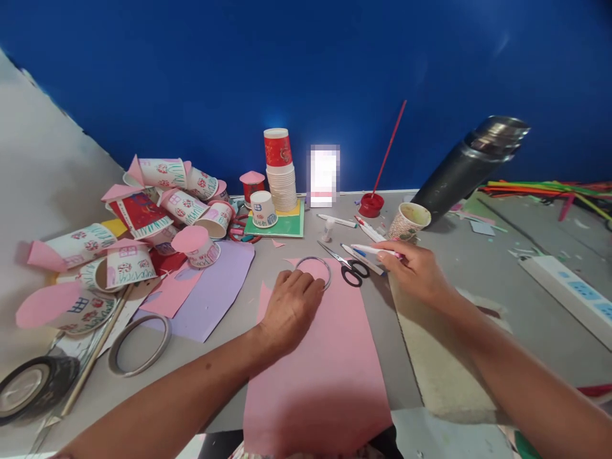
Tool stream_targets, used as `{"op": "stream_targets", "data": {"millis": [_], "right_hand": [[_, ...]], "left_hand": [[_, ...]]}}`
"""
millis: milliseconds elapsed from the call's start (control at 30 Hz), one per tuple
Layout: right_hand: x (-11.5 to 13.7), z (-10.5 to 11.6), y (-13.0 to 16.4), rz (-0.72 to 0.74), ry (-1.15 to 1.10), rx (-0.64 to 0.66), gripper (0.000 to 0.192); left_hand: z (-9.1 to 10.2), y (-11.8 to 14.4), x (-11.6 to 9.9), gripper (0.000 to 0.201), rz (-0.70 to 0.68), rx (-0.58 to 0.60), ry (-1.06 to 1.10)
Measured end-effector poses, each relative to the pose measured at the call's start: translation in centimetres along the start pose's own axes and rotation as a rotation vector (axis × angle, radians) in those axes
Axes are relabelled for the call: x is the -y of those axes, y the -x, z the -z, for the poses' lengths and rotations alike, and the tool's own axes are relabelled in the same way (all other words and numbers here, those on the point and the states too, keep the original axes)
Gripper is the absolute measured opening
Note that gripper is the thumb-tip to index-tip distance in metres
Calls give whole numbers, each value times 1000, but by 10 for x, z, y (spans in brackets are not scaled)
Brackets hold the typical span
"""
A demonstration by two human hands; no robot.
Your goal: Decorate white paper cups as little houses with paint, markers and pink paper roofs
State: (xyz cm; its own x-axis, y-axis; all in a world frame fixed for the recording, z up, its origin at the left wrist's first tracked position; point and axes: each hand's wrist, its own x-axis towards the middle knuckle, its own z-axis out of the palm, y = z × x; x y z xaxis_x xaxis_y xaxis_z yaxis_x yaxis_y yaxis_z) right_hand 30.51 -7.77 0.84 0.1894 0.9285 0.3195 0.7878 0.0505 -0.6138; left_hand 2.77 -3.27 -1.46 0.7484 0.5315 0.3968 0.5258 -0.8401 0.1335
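My left hand point(294, 309) lies on a sheet of pink paper point(329, 370), its curled fingers closed over the near edge of a thin roll of tape point(327, 271). The ring lies flat near the sheet's far end. In my right hand point(421, 271), closed with thumb and fingers, is a white marker point(370, 250) pointing left. Beneath and beside it are black-handled scissors point(351, 271) and another marker point(368, 261) on the grey table. A small clear bottle point(327, 229) stands beyond the scissors.
Decorated paper cups point(184, 207) with pink roofs are heaped at left, near another tape roll point(162, 341). Stacked cups point(282, 185) stand at the back. A black flask point(463, 172) leans behind a patterned cup point(411, 220). A power strip point(568, 290) lies at right.
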Motion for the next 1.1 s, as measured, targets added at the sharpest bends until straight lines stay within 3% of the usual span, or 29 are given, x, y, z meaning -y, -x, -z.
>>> {"op": "stream_targets", "data": {"millis": [133, 233, 367, 467, 567, 633, 767, 867, 1100], "right_hand": [[-11, -5, 6, 75, 206, -20, 35], [-8, -8, 8, 104, 394, 46, 34], [4, -7, 12, 152, 532, 115, 24], [15, -6, 15, 101, 501, 221, 19], [26, -11, 13, 34, 488, 354, 21], [33, -16, 8, 18, 514, 397, 27], [42, -25, -6, -82, 519, 450, 29], [41, -25, -15, -135, 500, 478, 26], [30, -13, -12, -151, 277, 452, 18]], "left_hand": [[27, -4, 8, 23, -12, -65, -116], [46, -2, 23, 26, 56, -67, -283], [63, 25, 32, 25, 235, 50, -362], [72, 55, 22, 30, 316, 178, -209], [72, 76, 7, 38, 528, 294, -239], [67, 81, 0, 34, 633, 311, -251], [53, 79, -8, 14, 672, 260, -153], [48, 75, -14, 13, 670, 196, -62], [73, 72, -12, 21, 922, 61, 350]]}}
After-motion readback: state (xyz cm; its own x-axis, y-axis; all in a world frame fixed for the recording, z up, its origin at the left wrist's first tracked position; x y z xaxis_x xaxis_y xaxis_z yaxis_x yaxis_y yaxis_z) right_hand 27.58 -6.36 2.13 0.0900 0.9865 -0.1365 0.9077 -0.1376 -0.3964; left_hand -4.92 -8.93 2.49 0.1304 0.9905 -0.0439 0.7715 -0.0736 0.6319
